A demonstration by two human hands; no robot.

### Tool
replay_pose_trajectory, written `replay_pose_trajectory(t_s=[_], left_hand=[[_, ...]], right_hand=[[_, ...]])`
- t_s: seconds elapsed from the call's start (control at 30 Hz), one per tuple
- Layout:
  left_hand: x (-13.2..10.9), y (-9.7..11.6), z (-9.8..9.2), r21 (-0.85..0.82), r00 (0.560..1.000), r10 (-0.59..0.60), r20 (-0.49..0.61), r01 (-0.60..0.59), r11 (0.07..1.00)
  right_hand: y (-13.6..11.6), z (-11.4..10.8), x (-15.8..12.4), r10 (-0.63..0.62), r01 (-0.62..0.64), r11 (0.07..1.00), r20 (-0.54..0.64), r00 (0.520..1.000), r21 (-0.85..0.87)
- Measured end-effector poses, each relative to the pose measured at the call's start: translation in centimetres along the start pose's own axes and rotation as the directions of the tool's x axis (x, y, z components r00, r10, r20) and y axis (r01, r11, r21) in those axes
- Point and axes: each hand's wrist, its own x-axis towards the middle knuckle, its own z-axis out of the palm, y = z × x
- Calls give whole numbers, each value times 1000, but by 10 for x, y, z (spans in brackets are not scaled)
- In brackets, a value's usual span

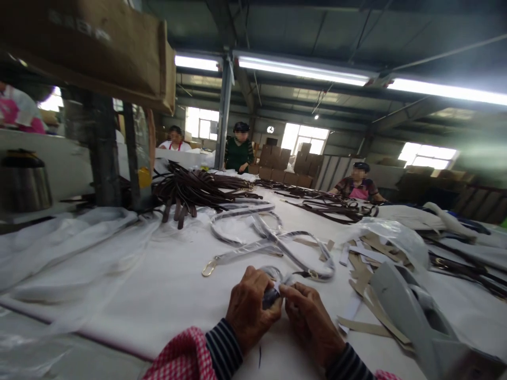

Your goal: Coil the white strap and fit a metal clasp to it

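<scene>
A dark strap wrapped in clear plastic film lies looped on the white tabletop, with a gold-coloured clasp at one end. Its near part runs down to my hands. My left hand is closed around a dark, film-covered section of the strap. Against that section my right hand presses its thumb and finger, close to the left fingertips. A small white piece shows between the hands. The right hand's lower fingers are partly hidden.
At right stands a grey tape dispenser beside paper strips. A heap of dark brown straps lies at the back left, more beyond. Plastic sheeting covers the left side. Co-workers are across the table.
</scene>
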Motion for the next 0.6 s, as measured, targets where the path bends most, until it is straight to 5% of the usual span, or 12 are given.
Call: replay_pose_trajectory(t_s=[0.3, 0.6], left_hand=[[6, -6, 4, -114, 977, -195, 87, 205, 972], [-7, 1, -15, -166, 906, -386, 175, 413, 895]], right_hand=[[18, -13, 17, -58, 43, 995, 173, 983, 91], [25, -21, 19, -267, 287, 957, 253, 930, -42]])
